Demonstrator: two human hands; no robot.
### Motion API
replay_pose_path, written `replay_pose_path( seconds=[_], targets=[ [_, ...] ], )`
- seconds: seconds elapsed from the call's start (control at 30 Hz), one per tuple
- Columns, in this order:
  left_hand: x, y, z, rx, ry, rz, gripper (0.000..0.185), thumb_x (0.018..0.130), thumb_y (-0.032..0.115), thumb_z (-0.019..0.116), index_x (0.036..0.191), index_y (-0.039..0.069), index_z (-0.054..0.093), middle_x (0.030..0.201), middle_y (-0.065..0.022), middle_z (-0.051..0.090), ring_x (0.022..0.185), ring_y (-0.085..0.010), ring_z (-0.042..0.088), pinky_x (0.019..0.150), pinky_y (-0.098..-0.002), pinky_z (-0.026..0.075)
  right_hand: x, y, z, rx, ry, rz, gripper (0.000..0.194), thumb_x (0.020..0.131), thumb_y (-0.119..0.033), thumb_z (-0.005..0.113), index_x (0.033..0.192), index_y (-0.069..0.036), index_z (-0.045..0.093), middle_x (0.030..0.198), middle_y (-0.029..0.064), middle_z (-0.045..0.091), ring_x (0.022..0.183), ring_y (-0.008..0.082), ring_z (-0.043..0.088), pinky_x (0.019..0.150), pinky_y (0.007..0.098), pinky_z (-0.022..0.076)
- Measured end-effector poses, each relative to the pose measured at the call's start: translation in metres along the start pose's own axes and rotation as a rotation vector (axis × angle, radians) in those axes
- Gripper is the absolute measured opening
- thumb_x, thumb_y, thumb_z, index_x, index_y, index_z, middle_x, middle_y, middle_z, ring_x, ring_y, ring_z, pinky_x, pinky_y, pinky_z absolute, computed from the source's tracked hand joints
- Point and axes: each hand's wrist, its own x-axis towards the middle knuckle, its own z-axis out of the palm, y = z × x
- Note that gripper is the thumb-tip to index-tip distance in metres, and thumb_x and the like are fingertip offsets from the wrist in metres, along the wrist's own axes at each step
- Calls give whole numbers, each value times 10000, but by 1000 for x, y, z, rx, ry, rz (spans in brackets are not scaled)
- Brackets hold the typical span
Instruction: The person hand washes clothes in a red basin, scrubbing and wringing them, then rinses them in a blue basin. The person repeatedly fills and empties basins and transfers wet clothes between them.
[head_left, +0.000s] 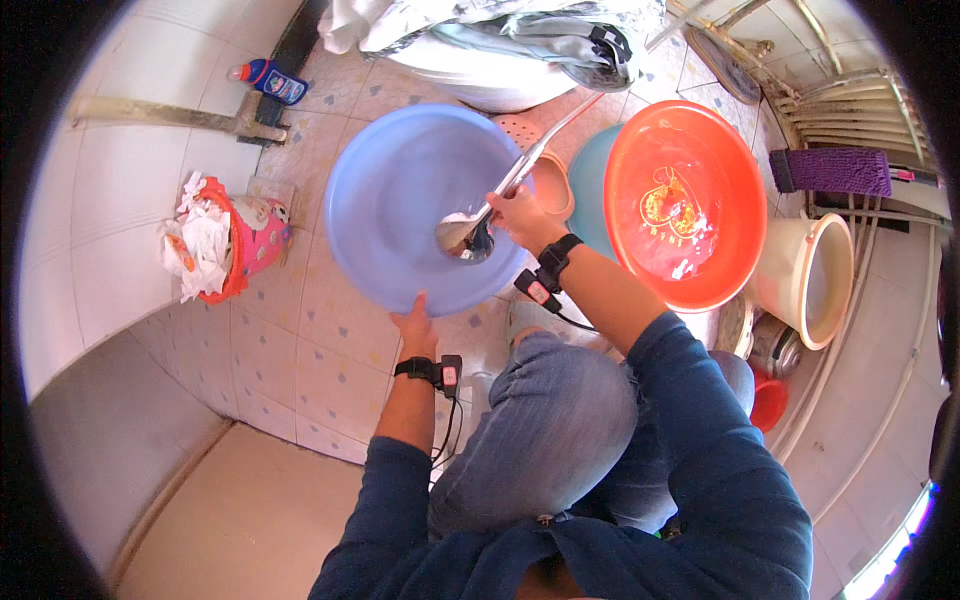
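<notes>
A wide periwinkle-blue plastic basin (390, 187) is on the tiled floor in front of me. My left hand (417, 327) grips its near rim, thumb on top and the other fingers mostly hidden below. Over the basin's right side, my right hand (519, 216) holds a long-handled shiny metal utensil (466, 238) that looks like a ladle. Its rounded head hangs low inside the basin, and its handle slants up and away to the right. Whether it is one utensil or several together, I cannot tell. Straps with small cabled devices circle both wrists.
An orange-red basin (686, 202) holding water rests on a teal basin (592, 176) at right. Beside it are a cream bucket (795, 277) and peach slippers (551, 184). A heaped laundry tub (480, 71) stands ahead. Leftward are an overfull wastebasket (259, 232) and a blue bottle (279, 82).
</notes>
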Motion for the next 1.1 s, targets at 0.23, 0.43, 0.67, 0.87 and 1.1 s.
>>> replay_pose_path(
  seconds=[0.23,0.43,0.67,0.87,1.1],
  targets=[
    [-24,52,63,1043,-453,1181,833,627,153,779,1365,96,397,1328,-100,451,1280,-339,364,1083,-545,196,7,24,-10,-171,-62,72,158,857,-85,638,906,-23,501,766,39,520,641,123,515,503,262,400],
    [-1,54,135,1227,-769,901,545,695,211,749,1200,148,554,1166,-23,596,1088,-224,574,1054,-584,200,20,27,-19,-402,-59,75,170,844,-106,618,967,-3,561,814,42,566,660,129,518,547,279,411],
    [59,33,158,1380,-838,601,422,714,308,732,1103,210,600,1077,-11,622,1061,-230,566,1015,-510,288,-29,-11,-22,-1065,-118,-124,444,776,-139,661,1180,12,553,1012,150,625,941,225,595,789,347,490],
    [72,43,165,1188,-759,858,546,655,401,761,1120,164,600,1086,-82,616,1058,-286,565,929,-447,388,-93,-96,-45,-922,-439,-55,179,859,-64,591,1026,-12,632,774,38,640,701,94,614,621,247,516],
    [50,43,174,1131,-826,821,598,642,327,785,1143,82,568,1087,-137,602,1023,-303,577,867,-409,454,-148,-157,-104,-917,-270,-18,177,922,-129,534,995,-19,652,716,53,638,643,123,630,607,271,531]
  ],
)
